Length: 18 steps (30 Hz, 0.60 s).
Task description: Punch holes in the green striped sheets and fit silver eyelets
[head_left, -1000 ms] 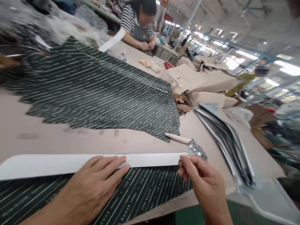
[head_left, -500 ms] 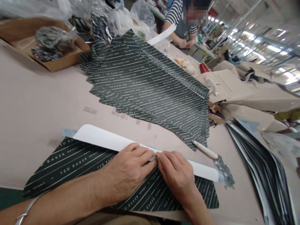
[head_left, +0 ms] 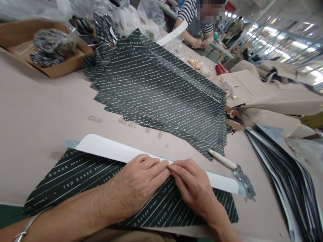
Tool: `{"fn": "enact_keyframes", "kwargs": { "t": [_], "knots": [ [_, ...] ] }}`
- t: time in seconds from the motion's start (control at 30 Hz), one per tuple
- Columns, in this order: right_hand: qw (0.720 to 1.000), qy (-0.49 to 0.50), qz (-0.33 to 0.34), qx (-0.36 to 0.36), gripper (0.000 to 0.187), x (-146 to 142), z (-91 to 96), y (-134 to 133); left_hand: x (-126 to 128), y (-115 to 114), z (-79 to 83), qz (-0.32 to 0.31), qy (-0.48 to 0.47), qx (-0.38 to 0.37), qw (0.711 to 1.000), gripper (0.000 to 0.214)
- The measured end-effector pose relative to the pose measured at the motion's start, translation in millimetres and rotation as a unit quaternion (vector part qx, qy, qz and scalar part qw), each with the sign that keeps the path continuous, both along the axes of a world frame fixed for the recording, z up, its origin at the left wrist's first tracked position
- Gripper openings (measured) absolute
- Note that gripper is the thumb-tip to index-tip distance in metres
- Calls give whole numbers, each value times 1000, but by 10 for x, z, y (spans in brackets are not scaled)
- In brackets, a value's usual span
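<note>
A long white strip (head_left: 108, 148) with rounded ends lies along the upper edge of a dark green printed fabric panel (head_left: 83, 178) in front of me. My left hand (head_left: 146, 178) is closed, its fingertips pressed onto the strip near its middle. Touching it there, my right hand (head_left: 194, 183) pinches at the strip's edge with thumb and fingers together. The fingers hide whatever lies between the fingertips. Pale bluish film (head_left: 70, 144) shows past the strip's left end. To the right, a white-handled tool (head_left: 223, 159) rests by a grey, lumpy patch (head_left: 244, 183) on the table.
A large pile of matching printed panels (head_left: 161, 87) spreads beyond the strip. An open cardboard box (head_left: 64, 67) with plastic-wrapped pieces stands at left. A stack of dark, pale-edged sheets (head_left: 285, 181) and beige bag pieces (head_left: 252, 90) lie right. Across the table is another person (head_left: 195, 27).
My right hand has turned slightly and its fingers have drawn into a tighter pinch at the strip. My left hand stays nearly in place. The view has shifted a little.
</note>
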State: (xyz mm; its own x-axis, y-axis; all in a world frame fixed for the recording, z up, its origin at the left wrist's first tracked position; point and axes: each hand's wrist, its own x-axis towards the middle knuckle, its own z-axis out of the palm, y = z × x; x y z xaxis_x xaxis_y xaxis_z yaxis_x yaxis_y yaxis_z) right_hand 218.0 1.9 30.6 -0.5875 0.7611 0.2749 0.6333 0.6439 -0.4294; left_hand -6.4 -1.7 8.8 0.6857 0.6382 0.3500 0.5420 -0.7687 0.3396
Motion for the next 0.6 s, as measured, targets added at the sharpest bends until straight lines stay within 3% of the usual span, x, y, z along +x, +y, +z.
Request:
{"fn": "enact_keyframes", "kwargs": {
  "t": [0.1,0.17,0.23,0.33,0.43,0.6],
  "knots": [
    [991,40,-128,9,23,285,95,44,-20,-5,-7,-1,9,9,1000,27],
    [967,-20,-244,65,22,590,106,113,-32,-13,-31,-3,17,9,1000,29],
    [940,-101,-313,92,33,917,48,195,-34,-18,-54,-3,18,11,1000,31],
    [936,-135,-321,60,45,1285,-114,296,-16,-13,-66,4,8,17,1000,32],
    [949,-79,-306,16,37,1428,-218,343,9,-4,-77,14,-11,33,999,36],
    [933,-35,-351,71,33,1360,-49,307,29,10,-242,30,-65,61,996,39]
  ]
}}
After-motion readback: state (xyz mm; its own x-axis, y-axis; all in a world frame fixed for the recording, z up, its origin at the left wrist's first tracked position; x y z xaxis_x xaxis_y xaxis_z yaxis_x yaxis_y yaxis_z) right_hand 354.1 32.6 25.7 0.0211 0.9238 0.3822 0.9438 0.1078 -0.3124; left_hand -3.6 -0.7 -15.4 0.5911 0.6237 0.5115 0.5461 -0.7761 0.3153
